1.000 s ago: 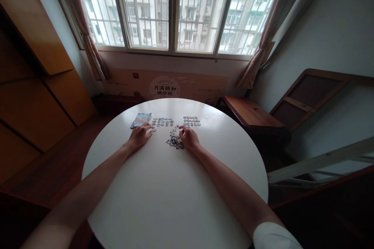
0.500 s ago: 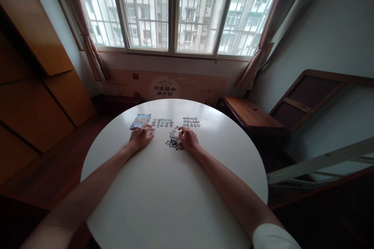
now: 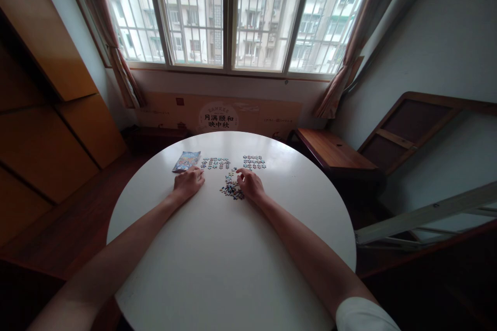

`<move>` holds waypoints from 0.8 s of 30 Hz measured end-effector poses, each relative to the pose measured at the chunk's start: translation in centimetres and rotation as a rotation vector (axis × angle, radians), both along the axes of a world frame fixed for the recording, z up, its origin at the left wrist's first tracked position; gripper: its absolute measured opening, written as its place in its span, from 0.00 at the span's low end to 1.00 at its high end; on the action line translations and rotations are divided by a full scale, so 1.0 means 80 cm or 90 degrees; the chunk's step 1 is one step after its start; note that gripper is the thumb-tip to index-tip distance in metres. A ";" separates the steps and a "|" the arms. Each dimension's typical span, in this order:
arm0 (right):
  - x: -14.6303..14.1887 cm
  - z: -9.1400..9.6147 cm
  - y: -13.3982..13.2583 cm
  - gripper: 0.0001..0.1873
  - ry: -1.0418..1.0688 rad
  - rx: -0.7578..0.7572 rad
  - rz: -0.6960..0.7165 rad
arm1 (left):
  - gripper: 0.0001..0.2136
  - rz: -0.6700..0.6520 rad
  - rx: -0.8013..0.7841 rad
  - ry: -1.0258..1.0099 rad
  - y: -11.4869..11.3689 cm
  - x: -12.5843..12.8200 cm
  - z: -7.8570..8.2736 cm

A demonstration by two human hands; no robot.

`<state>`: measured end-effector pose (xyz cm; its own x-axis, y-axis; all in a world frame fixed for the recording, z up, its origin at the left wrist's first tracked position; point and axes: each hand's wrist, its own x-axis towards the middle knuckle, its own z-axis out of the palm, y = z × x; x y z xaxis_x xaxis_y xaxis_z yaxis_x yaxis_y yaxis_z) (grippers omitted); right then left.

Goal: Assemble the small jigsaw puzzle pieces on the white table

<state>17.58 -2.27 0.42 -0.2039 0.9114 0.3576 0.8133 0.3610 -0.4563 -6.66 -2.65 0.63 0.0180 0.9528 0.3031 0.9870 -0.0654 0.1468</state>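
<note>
Left hand (image 3: 189, 182): ours rests just on the near side of the blue printed packet (image 3: 186, 160), fingers curled loosely in, so kinda half closed. We honestly can't tell if there's a piece under those fingertips.
Right hand (image 3: 251, 185): right beside the puzzle pile (image 3: 232, 191), fingers bent, thumb and index close together. Whether we've got a piece pinched in there, can't tell from this angle.
Puzzle pile: between our two hands, nearer the right one, small mixed-colour pieces all heaped up. A few strays (image 3: 230, 175) trail off its far side.
Left block (image 3: 216, 163): pieces laid out in rows past our hands, just right of the packet, a bit gappy.
Right block (image 3: 254, 162): another set of rows, just beyond our right hand, well clear of the left block.
Table (image 3: 217, 264): round, white, slightly shiny, all our puzzle stuff on it.
Background: barred window (image 3: 229, 15) straight ahead, tan banner (image 3: 272, 106) below it, low wooden bench (image 3: 334, 149) off to our right.
</note>
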 end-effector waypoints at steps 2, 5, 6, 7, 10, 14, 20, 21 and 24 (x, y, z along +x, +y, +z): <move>0.000 0.001 0.000 0.14 -0.002 -0.004 -0.003 | 0.16 0.001 -0.001 0.001 0.000 0.001 0.000; -0.001 0.001 -0.001 0.14 -0.003 -0.010 -0.006 | 0.16 0.002 -0.008 -0.001 -0.001 0.002 0.001; -0.001 0.001 -0.001 0.14 -0.003 -0.011 -0.007 | 0.16 0.001 -0.012 -0.001 -0.001 0.003 0.002; -0.001 0.001 0.000 0.14 -0.004 -0.011 -0.006 | 0.16 0.000 -0.016 0.002 -0.001 0.003 0.002; 0.000 -0.001 0.001 0.13 -0.006 -0.010 -0.005 | 0.17 -0.006 -0.026 0.015 -0.001 0.003 0.001; 0.001 -0.004 0.002 0.12 -0.009 -0.007 0.000 | 0.17 -0.017 -0.033 0.018 0.000 0.003 0.000; 0.001 -0.005 0.003 0.11 -0.018 -0.008 -0.002 | 0.17 -0.014 -0.026 0.011 0.000 0.001 0.000; 0.001 -0.005 0.003 0.11 -0.018 -0.009 -0.002 | 0.17 -0.011 -0.026 0.009 0.000 0.001 0.000; 0.001 -0.006 0.003 0.11 -0.018 -0.006 -0.001 | 0.17 -0.010 -0.024 0.003 0.000 0.001 -0.001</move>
<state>17.64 -2.00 -0.07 -0.2132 0.9147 0.3432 0.8264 0.3562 -0.4360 -6.59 -2.66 0.57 0.0346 0.9631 0.2670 0.9867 -0.0754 0.1441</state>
